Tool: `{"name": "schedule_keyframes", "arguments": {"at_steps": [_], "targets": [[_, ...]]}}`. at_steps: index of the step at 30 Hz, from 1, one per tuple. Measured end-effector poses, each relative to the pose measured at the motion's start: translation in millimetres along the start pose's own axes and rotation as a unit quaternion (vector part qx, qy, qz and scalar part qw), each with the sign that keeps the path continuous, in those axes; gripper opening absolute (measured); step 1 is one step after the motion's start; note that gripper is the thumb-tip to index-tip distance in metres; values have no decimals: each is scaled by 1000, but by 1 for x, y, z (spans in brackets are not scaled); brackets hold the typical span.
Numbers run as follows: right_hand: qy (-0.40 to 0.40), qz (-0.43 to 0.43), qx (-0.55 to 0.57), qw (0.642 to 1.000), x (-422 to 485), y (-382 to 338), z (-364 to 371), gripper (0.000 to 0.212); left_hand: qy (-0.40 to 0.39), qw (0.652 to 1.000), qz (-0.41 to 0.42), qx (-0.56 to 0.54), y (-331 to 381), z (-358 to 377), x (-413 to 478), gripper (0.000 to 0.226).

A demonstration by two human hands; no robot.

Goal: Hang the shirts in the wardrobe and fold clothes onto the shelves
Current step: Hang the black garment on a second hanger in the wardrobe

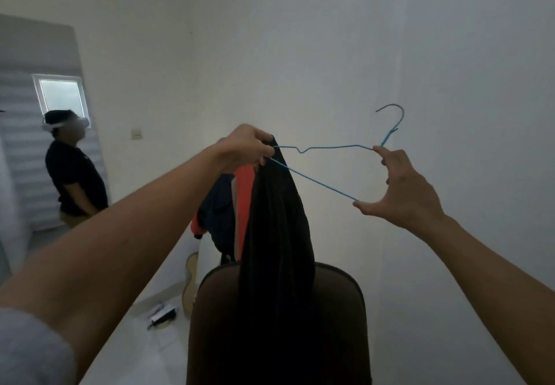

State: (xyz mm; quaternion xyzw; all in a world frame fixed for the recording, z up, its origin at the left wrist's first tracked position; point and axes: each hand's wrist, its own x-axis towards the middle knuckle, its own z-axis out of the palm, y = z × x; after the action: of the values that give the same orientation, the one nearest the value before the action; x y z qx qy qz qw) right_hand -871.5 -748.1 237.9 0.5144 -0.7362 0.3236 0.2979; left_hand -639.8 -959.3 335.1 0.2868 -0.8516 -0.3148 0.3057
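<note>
The left hand grips the left corner of the hanger together with the shirt; cloth hides that corner. The shirt hangs straight down, and its lower part merges with a dark chair cut off by the bottom edge. The right hand holds the hanger with its forefinger at the neck and its thumb on the lower wire; the right corner cannot be made out. The hook stands free before the wall, with open room to the right.

A room in a home: white walls, small window, wall switch, hanging clothes.
</note>
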Motion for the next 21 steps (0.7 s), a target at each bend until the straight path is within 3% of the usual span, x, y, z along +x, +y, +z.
{"name": "schedule_keyframes", "arguments": {"at_steps": [11, 16, 18, 21], "targets": [[8, -140, -73, 987, 27, -43, -23, 114, -6, 997, 73, 34, 48, 33, -11, 49], [3, -142, -47, 989, 36, -71, -15, 112, -2, 988, 152, 6, 80, 35, -22, 43], [28, -145, -20, 989, 39, -72, -18, 108, 29, 963, 224, 144, 86, 25, -26, 42], [65, -169, -2, 983, 45, -70, -25, 105, 69, 872, 285, 392, 86, 5, -29, 51]]}}
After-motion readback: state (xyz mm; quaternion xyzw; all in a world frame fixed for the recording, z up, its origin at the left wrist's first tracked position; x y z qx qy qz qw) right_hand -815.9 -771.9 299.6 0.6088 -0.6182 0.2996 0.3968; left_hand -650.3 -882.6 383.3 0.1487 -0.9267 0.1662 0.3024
